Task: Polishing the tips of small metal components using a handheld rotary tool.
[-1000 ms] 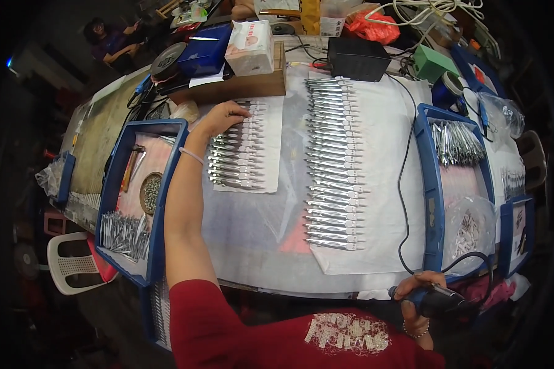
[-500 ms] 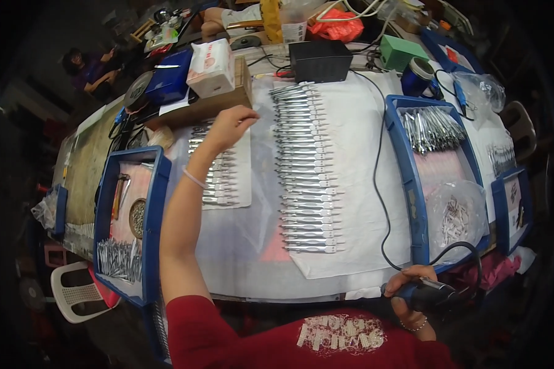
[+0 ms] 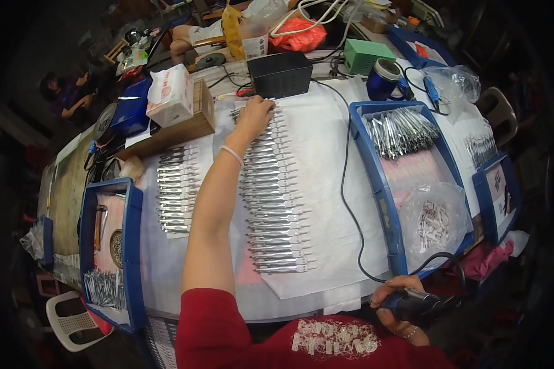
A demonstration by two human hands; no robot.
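My left hand (image 3: 256,115) reaches over the far end of a long column of metal tool pieces (image 3: 277,212), its fingers curled down at the topmost ones. Whatever lies between those fingertips is hidden. Slim and silvery, the pieces lie side by side on white cloth, thin tips to the right. A shorter column of similar pieces (image 3: 176,200) lies to the left of my forearm. By the table's near edge at the right, my right hand (image 3: 395,302) is wrapped round a dark corded electric screwdriver (image 3: 415,302).
A blue tray (image 3: 380,200) at the right holds metal pieces and a plastic bag of small parts. Another blue tray (image 3: 133,246) stands at the left. Behind the columns are a black power box (image 3: 281,74) and a tissue pack (image 3: 170,95). A black cable (image 3: 346,184) crosses the cloth.
My left hand has moved from above the shorter column to the far end of the long column. My right hand keeps its hold on the electric screwdriver. The whole view has shifted.
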